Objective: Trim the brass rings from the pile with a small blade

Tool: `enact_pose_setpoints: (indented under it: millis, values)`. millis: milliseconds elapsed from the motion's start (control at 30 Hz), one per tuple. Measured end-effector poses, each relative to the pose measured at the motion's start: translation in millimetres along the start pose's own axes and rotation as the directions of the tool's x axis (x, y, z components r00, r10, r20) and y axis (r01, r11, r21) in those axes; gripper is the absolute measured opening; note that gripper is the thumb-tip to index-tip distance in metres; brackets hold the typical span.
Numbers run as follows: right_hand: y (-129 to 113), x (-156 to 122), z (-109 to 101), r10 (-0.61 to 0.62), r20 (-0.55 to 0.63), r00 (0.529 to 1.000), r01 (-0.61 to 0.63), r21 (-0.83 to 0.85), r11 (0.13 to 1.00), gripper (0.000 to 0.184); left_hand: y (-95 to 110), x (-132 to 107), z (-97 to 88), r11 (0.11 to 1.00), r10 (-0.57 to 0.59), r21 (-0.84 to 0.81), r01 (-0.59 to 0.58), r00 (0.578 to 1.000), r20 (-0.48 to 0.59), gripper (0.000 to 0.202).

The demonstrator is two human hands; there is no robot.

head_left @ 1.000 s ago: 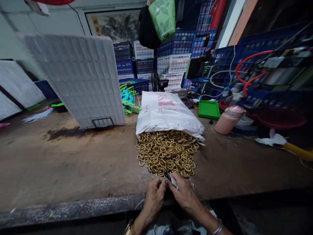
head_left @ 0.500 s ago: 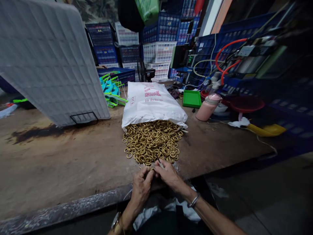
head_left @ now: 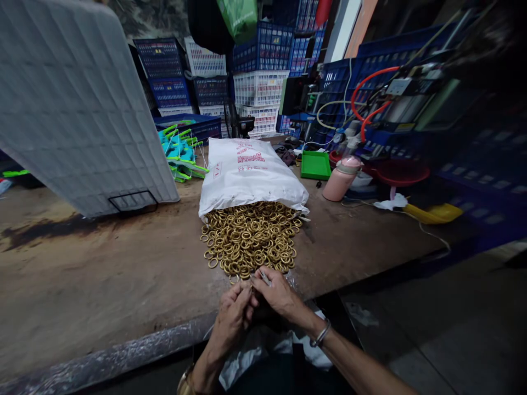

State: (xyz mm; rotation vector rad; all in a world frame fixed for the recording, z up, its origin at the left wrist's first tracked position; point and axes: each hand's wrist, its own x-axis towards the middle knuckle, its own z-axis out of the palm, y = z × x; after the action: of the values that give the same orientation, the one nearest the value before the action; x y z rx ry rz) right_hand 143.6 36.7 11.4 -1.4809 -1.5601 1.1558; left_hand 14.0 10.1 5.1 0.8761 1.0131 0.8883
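A pile of several brass-coloured rings (head_left: pixel 249 238) spills from the mouth of a white printed sack (head_left: pixel 250 170) lying on the worn brown workbench (head_left: pixel 102 285). Both hands meet at the near edge of the pile. My left hand (head_left: pixel 234 314) has its fingers curled and pinched together, apparently on a ring that is too small to make out. My right hand (head_left: pixel 276 291) is closed on a small metal tool (head_left: pixel 264 277) whose tip points toward the left hand's fingers. A bracelet is on my right wrist.
A large white grid panel (head_left: pixel 82 109) leans at the back left. Teal and green frames (head_left: pixel 181 153), a green tray (head_left: pixel 315 164), a pink flask (head_left: pixel 341 178), a red bowl (head_left: pixel 397 173) and a yellow scoop (head_left: pixel 432 213) stand behind. Stacked crates (head_left: pixel 257 88) line the rear.
The view has swung right and downward, so the bench contents sit further left in frame. Both hands stay together at the pile's near edge, still closed.
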Motion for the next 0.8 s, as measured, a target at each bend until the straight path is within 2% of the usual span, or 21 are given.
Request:
enact_pose_setpoints:
  millis: [167,333,400,467,567,667,800]
  values:
    - [1.8,-1.2,-1.3,-0.017,0.057,0.998,0.014,0.059,0.998,0.020,-12.4,2.7,-2.3,0.992,-0.015,-0.129,0.017,1.000,0.019,0.030]
    - [6.1,0.4,-2.8,-0.028,0.055,0.998,0.026,0.025,0.999,0.020,-8.7,0.3,2.0,0.985,-0.023,-0.172,0.021,1.000,-0.008,0.030]
    - [10.8,0.3,-3.8,-0.053,0.017,0.998,0.054,-0.082,0.995,0.021,-7.0,0.2,1.9,0.986,-0.002,-0.167,-0.002,1.000,-0.022,0.030]
    - [16.1,-1.5,-4.9,-0.123,0.005,0.992,0.120,-0.260,0.958,0.016,-5.8,0.6,1.2,0.989,0.024,-0.148,-0.030,0.999,-0.044,0.031]
    - [22.1,-6.8,-5.2,-0.205,0.099,0.974,0.227,-0.459,0.859,0.014,-2.2,0.2,2.0,0.994,0.033,-0.104,-0.041,0.997,-0.069,0.035]
    - [24.1,-11.0,-4.3,-0.204,0.163,0.965,0.260,-0.544,0.798,0.018,3.4,-1.5,5.5,0.997,0.030,-0.065,-0.035,0.996,-0.087,0.039]
    - [20.6,-12.0,-4.6,-0.180,0.186,0.966,0.256,-0.591,0.765,0.019,5.2,-1.5,8.1,0.998,0.051,-0.026,-0.054,0.994,-0.100,0.040]
